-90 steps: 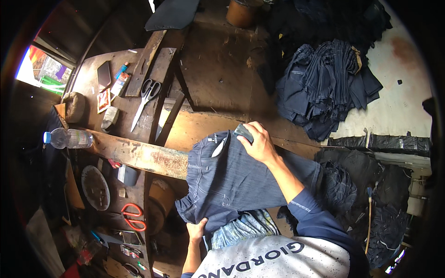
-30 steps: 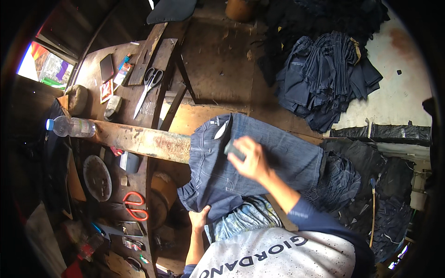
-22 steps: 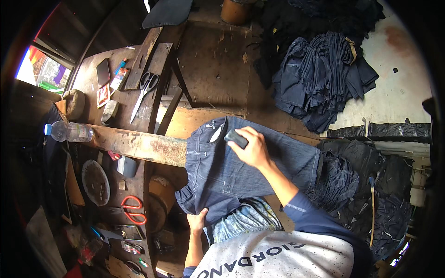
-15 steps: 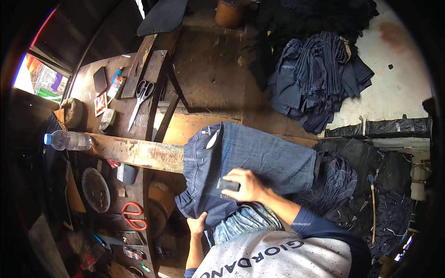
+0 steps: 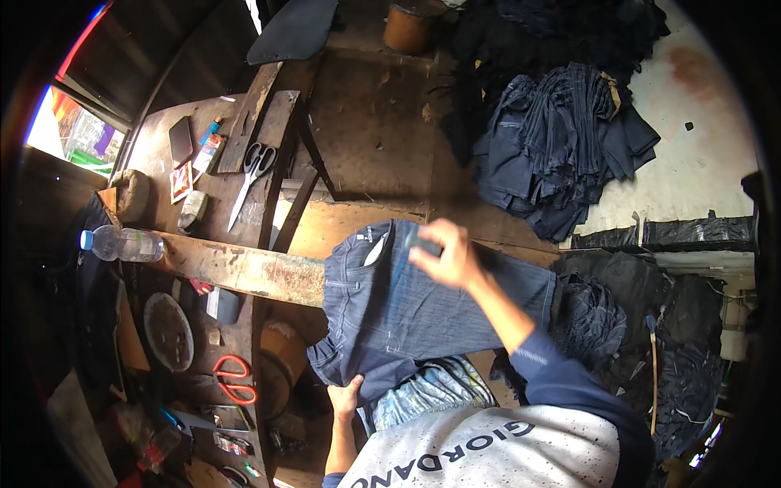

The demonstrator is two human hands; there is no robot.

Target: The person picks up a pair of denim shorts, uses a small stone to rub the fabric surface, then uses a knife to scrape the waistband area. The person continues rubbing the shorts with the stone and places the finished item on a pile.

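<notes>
A pair of dark blue denim jeans lies spread over a narrow wooden board, its waistband toward the left. At the jeans' lower left edge, my left hand grips the cloth between thumb and fingers. My right hand is closed around a small dark block above the upper part of the jeans. Motion blurs that hand and the block, so whether the block touches the cloth I cannot tell. A white pocket lining shows near the waistband.
Scissors and a phone lie on the wooden bench at upper left. A water bottle rests on the board's far left end. Red-handled scissors lie below it. Stacked denim sits at upper right, dark cloth piles at right.
My right hand has moved up and slightly right with the block, from the middle of the jeans toward their upper edge. My left hand keeps its grip on the jeans.
</notes>
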